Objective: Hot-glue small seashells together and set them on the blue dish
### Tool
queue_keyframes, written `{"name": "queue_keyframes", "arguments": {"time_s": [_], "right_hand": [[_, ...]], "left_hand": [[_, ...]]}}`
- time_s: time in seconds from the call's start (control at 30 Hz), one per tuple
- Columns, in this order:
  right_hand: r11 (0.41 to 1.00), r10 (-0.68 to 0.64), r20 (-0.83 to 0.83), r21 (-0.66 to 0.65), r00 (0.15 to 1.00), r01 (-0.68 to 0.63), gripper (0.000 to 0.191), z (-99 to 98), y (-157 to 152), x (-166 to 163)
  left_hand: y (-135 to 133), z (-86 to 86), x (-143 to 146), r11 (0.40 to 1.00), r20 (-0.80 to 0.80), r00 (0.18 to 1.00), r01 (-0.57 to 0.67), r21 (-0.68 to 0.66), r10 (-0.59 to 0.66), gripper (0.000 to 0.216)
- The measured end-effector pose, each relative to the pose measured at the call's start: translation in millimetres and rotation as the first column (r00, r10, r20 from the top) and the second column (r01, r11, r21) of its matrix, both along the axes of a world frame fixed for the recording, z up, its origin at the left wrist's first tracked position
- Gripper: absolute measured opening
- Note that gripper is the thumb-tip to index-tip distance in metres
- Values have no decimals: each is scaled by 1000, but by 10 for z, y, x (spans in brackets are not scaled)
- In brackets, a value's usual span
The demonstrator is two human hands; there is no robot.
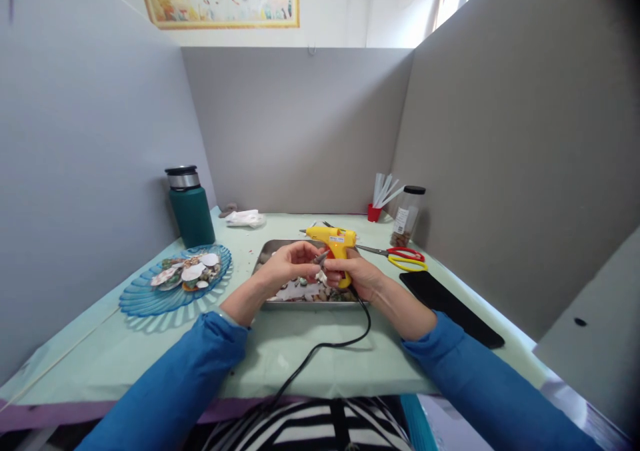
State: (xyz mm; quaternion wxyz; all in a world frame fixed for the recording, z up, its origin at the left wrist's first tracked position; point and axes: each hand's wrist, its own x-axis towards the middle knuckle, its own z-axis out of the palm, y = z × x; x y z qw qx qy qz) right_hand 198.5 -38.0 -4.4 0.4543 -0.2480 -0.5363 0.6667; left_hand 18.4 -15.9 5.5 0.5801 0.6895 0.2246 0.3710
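Observation:
My right hand (357, 271) is wrapped round the handle of a yellow hot glue gun (337, 238), whose nozzle points left. My left hand (293, 262) pinches a small grey pointed piece (321, 257), which looks like a shell, just below the gun's barrel. The fingertips of both hands almost meet there, so whether the right fingers touch the piece too is unclear. Under both hands sits a metal tray (310, 306) with shells and flat white pieces (295, 291) in it. A black cord (320, 346) runs from the gun's handle toward the table's front edge.
To the left, a blue scalloped plate (137, 298) bears shells and white discs, with a green bottle (191, 211) behind. At right are scissors (407, 258), a black flat slab (453, 308), a jar (407, 218) and a red cup (373, 213) of glue sticks. Grey partitions enclose the table.

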Motion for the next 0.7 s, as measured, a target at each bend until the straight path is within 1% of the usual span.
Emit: {"name": "queue_keyframes", "arguments": {"time_s": [0.07,0.2,0.37,0.57,0.63,0.7], "right_hand": [[999,-42,-2,-5,999,42,24,-3,8,-20],[985,-172,-24,-3,985,172,28,11,7,-61],[981,-194,-15,21,981,194,32,28,-10,-77],[980,-199,-28,-1,980,199,33,32,-9,-85],[971,-238,-23,10,971,238,34,18,8,-87],[951,-307,-27,31,951,307,35,1,28,-90]], "left_hand": [[14,-10,6,999,-3,999,-33,0,33,31],[39,-30,10,997,7,998,-70,-18,70,31],[45,-38,14,997,11,997,-79,-20,80,29],[40,-28,20,988,8,990,-139,-61,140,28],[45,-30,17,986,7,988,-151,-68,151,28],[55,-35,14,984,5,986,-166,-70,166,29]]}}
